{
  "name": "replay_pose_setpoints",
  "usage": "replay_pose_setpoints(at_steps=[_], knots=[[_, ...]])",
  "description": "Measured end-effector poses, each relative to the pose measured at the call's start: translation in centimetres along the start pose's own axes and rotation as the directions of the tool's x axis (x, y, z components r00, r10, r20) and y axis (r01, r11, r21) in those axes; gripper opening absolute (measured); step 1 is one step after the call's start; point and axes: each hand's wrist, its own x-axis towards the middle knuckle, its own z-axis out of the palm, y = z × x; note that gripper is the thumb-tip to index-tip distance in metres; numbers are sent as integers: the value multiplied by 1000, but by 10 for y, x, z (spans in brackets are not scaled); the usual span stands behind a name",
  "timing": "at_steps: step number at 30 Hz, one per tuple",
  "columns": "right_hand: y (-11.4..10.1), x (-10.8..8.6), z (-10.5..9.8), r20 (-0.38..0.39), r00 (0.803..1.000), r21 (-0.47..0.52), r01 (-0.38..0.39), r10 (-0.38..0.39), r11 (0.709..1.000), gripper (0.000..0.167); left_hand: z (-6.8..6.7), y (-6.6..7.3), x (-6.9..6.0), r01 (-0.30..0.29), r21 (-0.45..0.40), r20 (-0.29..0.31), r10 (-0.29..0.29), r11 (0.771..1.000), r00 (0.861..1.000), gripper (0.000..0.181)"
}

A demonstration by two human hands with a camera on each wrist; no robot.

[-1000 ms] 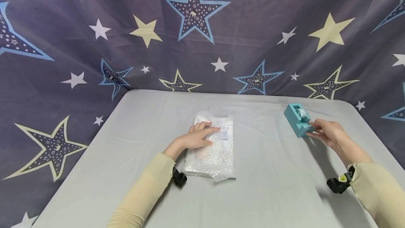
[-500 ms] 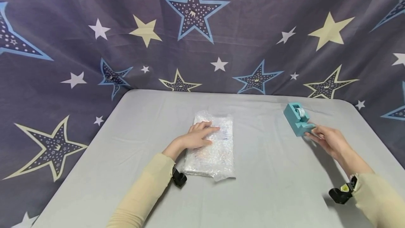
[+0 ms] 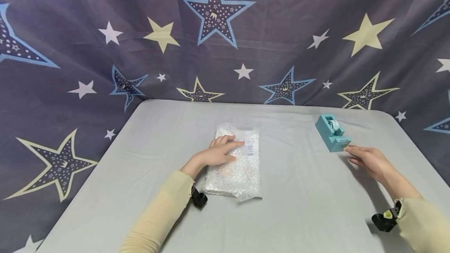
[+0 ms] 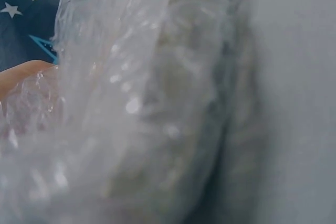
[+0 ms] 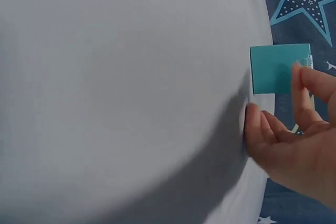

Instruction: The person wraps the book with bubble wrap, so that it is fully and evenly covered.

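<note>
A flat package in clear bubble wrap (image 3: 242, 175) lies near the middle of the table. My left hand (image 3: 219, 154) rests on it with the fingers spread. Only crinkled wrap (image 4: 115, 103) and a bit of finger fill the left wrist view. Toward the back right stands a teal tape dispenser (image 3: 328, 134) with a roll of tape (image 3: 334, 125) in it. Just in front of its cutting end is my right hand (image 3: 369, 161). In the right wrist view the thumb and a fingertip pinch a small clear end of tape (image 5: 303, 62) beside the dispenser.
A pale cloth covers the table (image 3: 140, 175). Behind it hangs a dark curtain (image 3: 260, 42) with printed stars, close to the table's back edge. Small black cameras are strapped at both wrists.
My right hand has drawn back from the dispenser's front end, down and slightly right, with its fingertips together. The dispenser has barely moved. My left hand and the package have stayed still.
</note>
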Motion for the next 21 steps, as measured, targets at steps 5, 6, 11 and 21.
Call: replay_pose_setpoints(at_steps=[5,6,11,21], knots=[[-2,1,0,-46,999,-201,-20,11,979,75,0,0,-1,2,-2,-3,-2,1000,1000,56],[-2,1,0,-52,999,-205,-24,13,978,75,0,0,-1,1,-2,-5,-1,1000,1000,56],[0,1,-1,-21,999,-167,34,-38,985,42,1,0,-2,0,4,-5,0,1000,1000,56],[-3,1,1,-47,999,-321,-4,-12,947,71,1,0,-1,2,-5,-1,-2,1000,1000,56]])
